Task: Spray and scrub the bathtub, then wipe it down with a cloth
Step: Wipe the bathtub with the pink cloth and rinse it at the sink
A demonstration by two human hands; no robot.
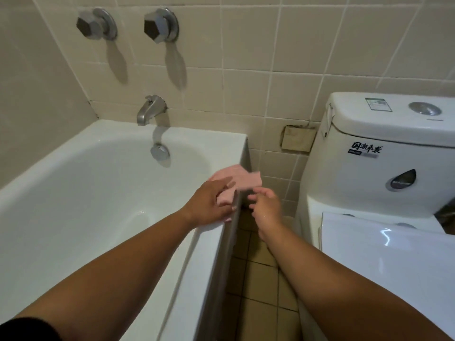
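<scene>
A white bathtub (73, 193) fills the left half of the view. A pink cloth (242, 179) lies over the tub's right rim, part of it hanging past the edge. My left hand (211, 204) lies flat on the near end of the cloth with fingers straight, pressing it on the rim. My right hand (267, 207) hovers just right of the rim, over the floor gap, fingers loosely curled and holding nothing, fingertips close to the cloth's hanging edge.
A metal spout (150, 110) and an overflow plate (160, 151) sit at the tub's far end, with two tap knobs (96, 24) on the tiled wall above. A white toilet (384, 163) stands close on the right. A narrow tiled floor strip (261, 279) separates them.
</scene>
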